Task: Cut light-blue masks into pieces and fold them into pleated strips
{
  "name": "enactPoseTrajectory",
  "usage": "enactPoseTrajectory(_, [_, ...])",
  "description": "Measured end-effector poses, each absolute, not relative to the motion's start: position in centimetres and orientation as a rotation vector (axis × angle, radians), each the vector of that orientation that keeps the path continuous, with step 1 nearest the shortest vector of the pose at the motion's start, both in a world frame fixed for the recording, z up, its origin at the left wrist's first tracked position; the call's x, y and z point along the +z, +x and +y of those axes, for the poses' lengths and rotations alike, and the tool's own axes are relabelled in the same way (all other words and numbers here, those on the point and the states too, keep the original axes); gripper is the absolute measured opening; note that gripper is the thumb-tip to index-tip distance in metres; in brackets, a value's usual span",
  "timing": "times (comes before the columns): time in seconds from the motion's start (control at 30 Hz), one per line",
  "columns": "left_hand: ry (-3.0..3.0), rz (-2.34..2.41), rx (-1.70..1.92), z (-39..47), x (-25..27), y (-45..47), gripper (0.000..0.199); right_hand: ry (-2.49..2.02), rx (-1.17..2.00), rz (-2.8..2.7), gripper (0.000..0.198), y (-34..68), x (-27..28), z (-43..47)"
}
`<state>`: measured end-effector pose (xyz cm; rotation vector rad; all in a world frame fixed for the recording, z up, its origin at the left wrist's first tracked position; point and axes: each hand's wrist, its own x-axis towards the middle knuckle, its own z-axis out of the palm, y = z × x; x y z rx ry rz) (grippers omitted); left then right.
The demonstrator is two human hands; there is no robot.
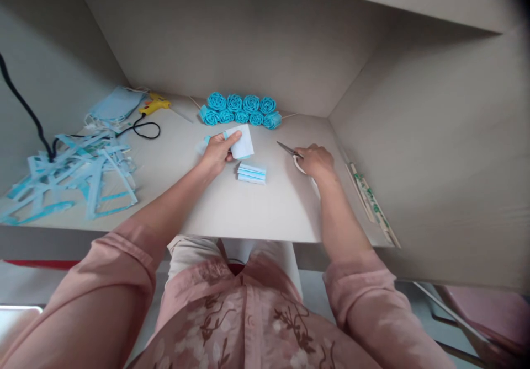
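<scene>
My left hand (219,151) pinches a pale blue and white piece of face mask fabric (242,142) between thumb and fingers. Below it, on the table, lies a small pleated piece of blue mask fabric (252,174). On the right, my right hand (317,160) is closed on a pair of scissors (295,153) with a white handle. The blades point up and left, low over the table; whether they touch it I cannot tell. Just behind my left hand, blue rolled fabric roses (242,103) lie in two rows, with thin sticks showing at both ends.
Blue fabric strips (78,173) are heaped at the left. Behind them are a stack of face masks (118,104) and a yellow glue gun (155,104) with a black cord. Wooden sticks in green-printed wrappers (372,201) lie along the right wall. Panels enclose the table (248,214).
</scene>
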<state>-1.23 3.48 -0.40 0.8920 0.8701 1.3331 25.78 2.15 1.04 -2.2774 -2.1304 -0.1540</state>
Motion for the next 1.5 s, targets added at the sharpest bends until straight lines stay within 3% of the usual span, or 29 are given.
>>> enactPoseTrajectory(0.1, [0.889, 0.877, 1.326, 3.2, -0.3, -0.9, 0.041, -1.847, -0.053, -2.004, 0.046, 24.7, 0.8, 2.1])
enactPoseTrajectory(0.23, [0.98, 0.844, 1.314, 2.7, -0.5, -0.4, 0.039, -1.301, 0.605, -1.787, 0.046, 20.7, 0.5, 1.0])
enactPoseTrajectory(0.4, [1.122, 0.78, 1.26, 1.8, -0.6, 0.3, 0.04, -1.105, 1.009, -1.673, 0.04, 17.1, -0.3, -0.3])
enactPoseTrajectory(0.63, [1.144, 0.628, 1.144, 1.2, 0.5, 0.1, 0.042, -1.04, 1.019, -1.405, 0.033, 18.0, -0.3, 0.2])
enactPoseTrajectory(0.93, [1.263, 0.881, 1.253, 1.6, 0.6, -0.6, 0.021, -1.16, 0.875, -1.351, 0.033, 18.7, 0.0, 0.7])
enactPoseTrajectory(1.07, [1.326, 0.807, 1.3, 1.5, 1.1, -0.8, 0.027, -1.172, 0.831, -1.3, 0.031, 19.3, 0.0, 1.1])
enactPoseTrajectory(1.23, [1.255, 0.85, 1.355, 1.7, 0.9, -0.6, 0.051, -1.144, 0.827, -1.263, 0.028, 19.4, 0.2, 1.2])
enactPoseTrajectory(1.5, [1.488, 0.963, 1.402, 1.4, 0.7, -0.6, 0.044, -1.074, 0.877, -1.224, 0.032, 18.8, 0.8, 0.4])
